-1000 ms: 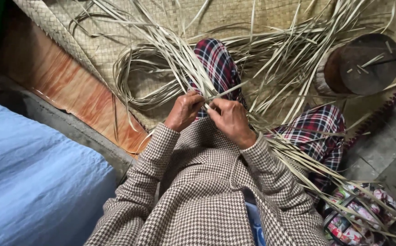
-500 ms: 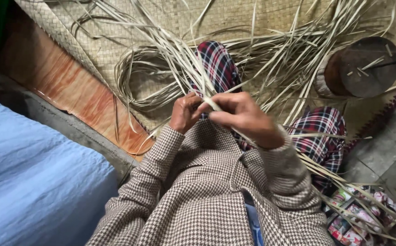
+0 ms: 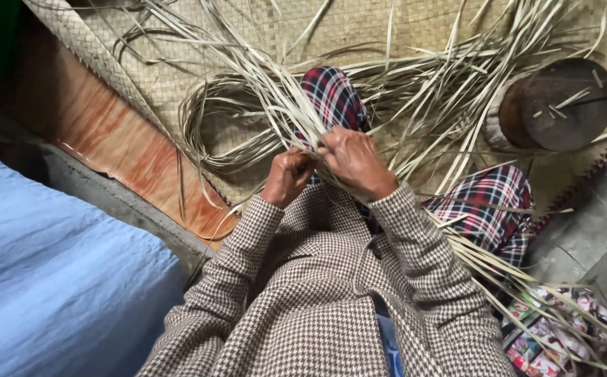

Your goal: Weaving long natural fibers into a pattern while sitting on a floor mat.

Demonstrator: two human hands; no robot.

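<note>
A bundle of long pale dried leaf strips runs from the upper left across my lap to the lower right. My left hand is closed around the strips just above my lap. My right hand sits right beside it, fingers pinched on the same strips near my knee in red plaid trousers. Both arms wear a brown houndstooth jacket. More loose strips fan out over a woven straw mat.
A round dark wooden block stands at the upper right on the mat. An orange-brown board lies left of the mat, and blue cloth fills the lower left. A colourful patterned bag lies at the lower right on grey concrete.
My right hand swung out to the right with the strips, then came back up beside my left hand. The left hand stayed nearly in place, gripping throughout.
</note>
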